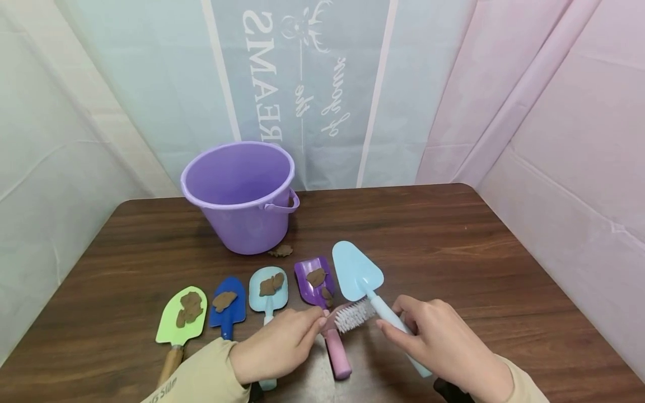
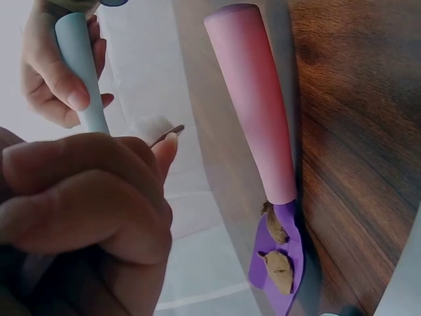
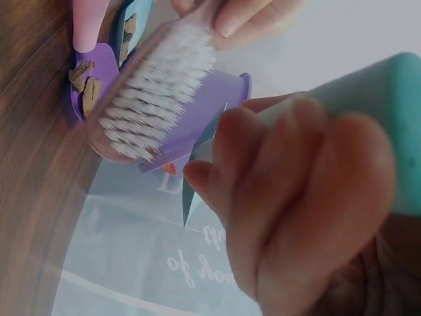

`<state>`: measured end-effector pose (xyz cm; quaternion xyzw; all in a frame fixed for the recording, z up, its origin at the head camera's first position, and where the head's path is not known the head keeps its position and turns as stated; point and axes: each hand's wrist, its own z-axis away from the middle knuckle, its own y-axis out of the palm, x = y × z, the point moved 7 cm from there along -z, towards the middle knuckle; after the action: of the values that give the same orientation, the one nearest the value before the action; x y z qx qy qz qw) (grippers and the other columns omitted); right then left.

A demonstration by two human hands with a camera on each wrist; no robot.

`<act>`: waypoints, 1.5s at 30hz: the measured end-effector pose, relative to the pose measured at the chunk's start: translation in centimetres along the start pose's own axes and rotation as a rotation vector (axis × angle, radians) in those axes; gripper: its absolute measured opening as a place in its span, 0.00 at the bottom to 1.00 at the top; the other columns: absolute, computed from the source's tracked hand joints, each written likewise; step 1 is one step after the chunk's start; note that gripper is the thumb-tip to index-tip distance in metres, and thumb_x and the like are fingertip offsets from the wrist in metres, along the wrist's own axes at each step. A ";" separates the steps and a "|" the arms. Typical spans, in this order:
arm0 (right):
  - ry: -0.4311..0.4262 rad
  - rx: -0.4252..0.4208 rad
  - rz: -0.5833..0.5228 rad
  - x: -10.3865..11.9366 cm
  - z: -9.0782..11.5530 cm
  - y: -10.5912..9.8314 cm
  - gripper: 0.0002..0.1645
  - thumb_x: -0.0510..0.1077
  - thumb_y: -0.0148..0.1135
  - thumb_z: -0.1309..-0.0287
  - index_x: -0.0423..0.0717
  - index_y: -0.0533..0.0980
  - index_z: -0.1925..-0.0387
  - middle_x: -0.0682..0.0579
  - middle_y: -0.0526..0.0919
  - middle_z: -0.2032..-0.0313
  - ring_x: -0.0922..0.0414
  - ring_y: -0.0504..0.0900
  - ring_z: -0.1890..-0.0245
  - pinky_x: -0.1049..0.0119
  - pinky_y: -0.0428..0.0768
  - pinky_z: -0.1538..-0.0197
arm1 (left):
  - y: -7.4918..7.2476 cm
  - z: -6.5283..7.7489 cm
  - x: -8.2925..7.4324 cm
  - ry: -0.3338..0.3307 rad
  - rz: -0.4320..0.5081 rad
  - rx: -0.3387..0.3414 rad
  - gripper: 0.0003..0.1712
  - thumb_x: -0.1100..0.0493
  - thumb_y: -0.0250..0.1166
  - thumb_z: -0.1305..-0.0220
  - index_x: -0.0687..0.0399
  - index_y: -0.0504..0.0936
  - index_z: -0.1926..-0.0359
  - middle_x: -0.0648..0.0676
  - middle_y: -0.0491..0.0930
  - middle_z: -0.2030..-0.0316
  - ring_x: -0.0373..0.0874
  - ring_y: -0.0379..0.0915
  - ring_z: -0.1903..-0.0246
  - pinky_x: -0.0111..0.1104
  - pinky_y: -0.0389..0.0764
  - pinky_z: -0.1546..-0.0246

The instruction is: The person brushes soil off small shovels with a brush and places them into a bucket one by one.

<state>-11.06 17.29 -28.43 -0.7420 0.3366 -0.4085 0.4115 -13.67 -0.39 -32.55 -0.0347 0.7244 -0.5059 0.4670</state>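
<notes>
My left hand (image 1: 277, 344) grips a brush (image 1: 354, 315) with white bristles and a brownish-pink back. The right hand (image 1: 443, 338) holds a light blue trowel (image 1: 351, 268) by its handle, with the bare blade pointing away from me. In the head view the brush head overlaps the trowel's handle near the blade. In the right wrist view the bristles (image 3: 161, 85) face the trowel side. Under the hands lies a purple scoop (image 1: 304, 280) with a pink handle (image 1: 337, 355), carrying brown clumps (image 1: 316, 277).
A purple bucket (image 1: 247, 218) stands at the back left, a brown clump (image 1: 281, 251) beside its base. Left of the purple scoop lie a light blue shovel (image 1: 257, 280), a dark blue shovel (image 1: 237, 288) and a green trowel (image 1: 168, 322), all bearing brown clumps. Fabric hangs around the wooden table (image 1: 453, 246).
</notes>
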 end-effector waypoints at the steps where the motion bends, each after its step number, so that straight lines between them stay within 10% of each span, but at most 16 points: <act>1: 0.002 -0.002 0.001 0.0 0.0 0.0 0.15 0.53 0.67 0.50 0.57 0.68 0.79 0.74 0.55 0.90 0.80 0.48 0.88 0.84 0.51 0.86 | 0.0 0.0 0.1 -0.007 0.001 0.004 0.16 0.55 0.44 0.27 0.53 0.71 0.72 0.39 0.58 0.84 0.28 0.54 0.85 0.23 0.61 0.83; 15: 0.058 0.030 -0.017 0.1 0.1 -0.2 0.15 0.54 0.66 0.48 0.57 0.68 0.79 0.73 0.55 0.90 0.79 0.50 0.89 0.83 0.52 0.86 | -0.2 -0.1 0.7 -0.058 0.044 0.017 0.18 0.54 0.43 0.27 0.54 0.71 0.73 0.41 0.59 0.83 0.30 0.56 0.83 0.24 0.64 0.81; 26: 0.025 -0.004 -0.024 0.4 0.4 -0.3 0.16 0.53 0.67 0.50 0.59 0.67 0.80 0.74 0.52 0.89 0.80 0.48 0.87 0.84 0.51 0.86 | -4.0 -0.4 2.8 -0.267 -0.030 -0.293 0.13 0.61 0.45 0.29 0.54 0.69 0.72 0.46 0.63 0.83 0.37 0.59 0.82 0.27 0.63 0.80; 45: -0.037 -0.065 -0.017 0.5 0.4 -0.5 0.19 0.49 0.69 0.53 0.60 0.65 0.81 0.76 0.51 0.89 0.83 0.45 0.87 0.85 0.50 0.86 | -2.0 0.0 0.7 -0.130 0.043 -0.210 0.16 0.55 0.42 0.27 0.53 0.67 0.73 0.42 0.57 0.85 0.30 0.53 0.87 0.24 0.59 0.86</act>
<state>-10.44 17.18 -27.97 -0.7652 0.3355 -0.3871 0.3899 -14.86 -1.75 -31.44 -0.1004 0.7421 -0.4139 0.5175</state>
